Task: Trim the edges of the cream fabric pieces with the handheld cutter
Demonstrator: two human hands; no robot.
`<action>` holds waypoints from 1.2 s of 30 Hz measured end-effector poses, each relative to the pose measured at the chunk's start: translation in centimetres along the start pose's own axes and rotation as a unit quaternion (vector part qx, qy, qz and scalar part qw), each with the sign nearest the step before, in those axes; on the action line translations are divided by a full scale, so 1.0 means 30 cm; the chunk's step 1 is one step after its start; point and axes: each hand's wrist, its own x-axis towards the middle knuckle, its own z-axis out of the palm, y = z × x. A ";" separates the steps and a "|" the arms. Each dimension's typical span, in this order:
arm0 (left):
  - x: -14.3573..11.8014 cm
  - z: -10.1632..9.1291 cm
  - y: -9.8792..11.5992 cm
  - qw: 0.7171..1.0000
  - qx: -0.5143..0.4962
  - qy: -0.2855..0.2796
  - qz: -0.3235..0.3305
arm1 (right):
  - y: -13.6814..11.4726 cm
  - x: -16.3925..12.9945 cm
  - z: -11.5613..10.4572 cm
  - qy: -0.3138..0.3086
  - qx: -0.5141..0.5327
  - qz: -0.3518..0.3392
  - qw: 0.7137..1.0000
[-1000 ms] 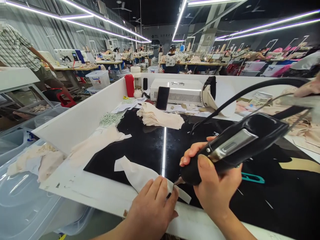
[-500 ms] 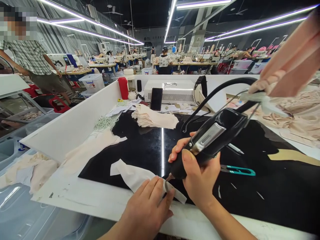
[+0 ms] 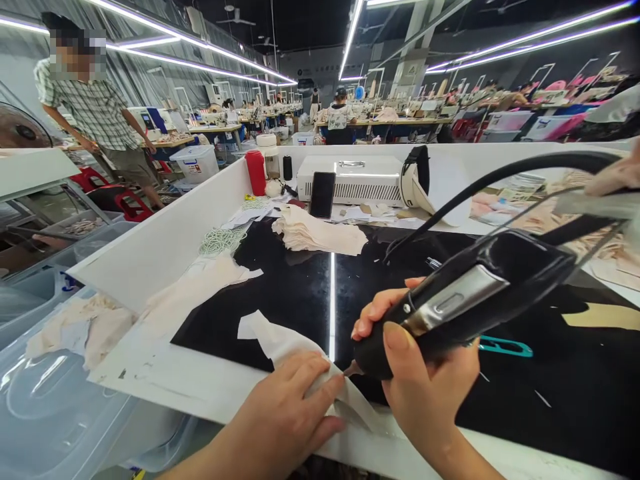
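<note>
The pale fabric piece (image 3: 280,347) lies at the near edge of the desk (image 3: 280,293), half on the black glossy top and half on the white border, and I judge it thin, limp and very light: it creases under my touch and would slide or bunch on that slick surface unless pinned flat. My left hand (image 3: 287,417) does that, fingers spread and pressed down on its near end, not closed around anything. The best hold, I think, is just this flat press close beside the tool tip, since pinching an edge would only lift and wrinkle it. My right hand (image 3: 425,380) is wrapped tight around the black handheld tool (image 3: 465,300), thumb on top near the metal plate, the pointed tip touching the fabric just beside my left fingertips. The tool looks rigid and fairly heavy at the back, with a thick black cable (image 3: 500,177) pulling up and to the right, so I grip it low near the nose. Just behind my right hand lie teal thread snips (image 3: 505,347). Toward the far edge sit a stack of cream fabric (image 3: 320,237), a dark phone (image 3: 323,195) leaning against a white box unit (image 3: 355,180), and a red bottle (image 3: 257,172) near the far left corner. I can read no brand or writing on any of them.
</note>
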 end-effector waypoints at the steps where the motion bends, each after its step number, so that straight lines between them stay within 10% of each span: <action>1: -0.001 0.005 0.001 1.000 0.005 0.001 0.000 | 0.000 -0.001 -0.001 0.000 0.000 -0.001 1.000; 36: -0.004 0.049 0.029 0.998 0.060 0.026 0.016 | 0.034 0.030 0.002 -0.031 0.011 0.007 0.999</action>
